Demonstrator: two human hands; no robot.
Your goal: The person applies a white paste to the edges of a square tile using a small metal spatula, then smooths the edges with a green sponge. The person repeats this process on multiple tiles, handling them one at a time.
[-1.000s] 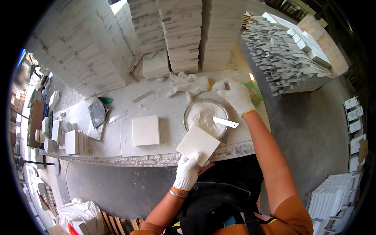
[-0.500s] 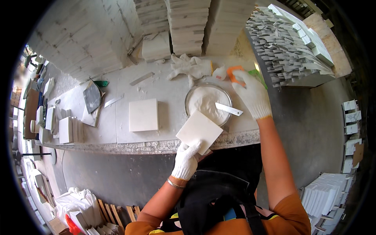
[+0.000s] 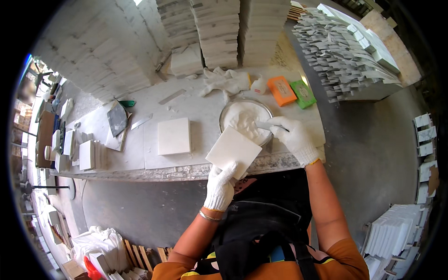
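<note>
A square white tile point(image 3: 233, 148) is held tilted by my left hand point(image 3: 219, 187), in a white knit glove, thumb on its upper face, above the table's front edge. My gloved right hand point(image 3: 294, 139) is closed round one end of a thin flat blade point(image 3: 264, 125). The blade's other end reaches into the white paste point(image 3: 243, 115) inside a round metal bowl point(image 3: 222, 110). The tile's upper corner overlaps the bowl's near rim in view. To the left, a thick white square block or stacked tiles point(image 3: 174, 136) lies on the worktable point(image 3: 151, 161).
Behind the bowl lie white gloves point(image 3: 225, 81), a small white bottle point(image 3: 258, 85), an orange box point(image 3: 282, 91) and a green box point(image 3: 303, 94). Tall stacks of marble slabs point(image 3: 214, 35) line the back. A dark stone piece point(image 3: 116, 118) and upright white tiles point(image 3: 87, 155) stand left.
My right hand has come back from the orange and green boxes to the bowl and taken hold of the blade that lay across its rim. The left hand still holds the tile.
</note>
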